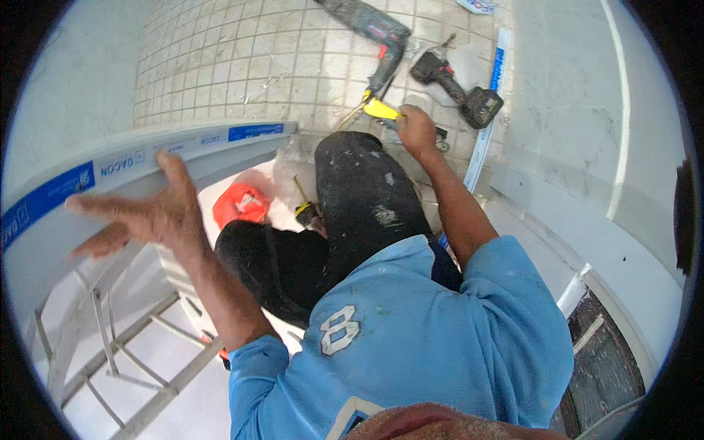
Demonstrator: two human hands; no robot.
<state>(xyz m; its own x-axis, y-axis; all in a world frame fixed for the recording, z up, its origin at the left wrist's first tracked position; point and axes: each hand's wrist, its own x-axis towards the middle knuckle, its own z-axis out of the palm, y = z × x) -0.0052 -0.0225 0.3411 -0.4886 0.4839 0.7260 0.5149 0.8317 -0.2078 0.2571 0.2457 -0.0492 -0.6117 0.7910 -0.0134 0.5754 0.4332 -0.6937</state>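
My left hand [158, 216] is raised with its fingers spread, holding nothing. Behind it runs a white profile [213, 137] with blue and white protective film; I cannot tell whether the fingertips touch it. My right hand [416, 130] is closed on a yellow tool [381, 110] just past my knee. The fingers hide part of it, so its exact kind is unclear. Beyond it lies a corded power drill [374, 33] on the tiles. To its right is a cordless drill [451, 81] with a black battery.
A tape measure [306, 213] with some yellow blade out and an orange-red object [242, 204] lie beside my legs. Metal ladder-like bars [139, 352] stand at lower left. A filmed strip [480, 154] lies along the right wall. Debris dots the tiled floor [242, 51].
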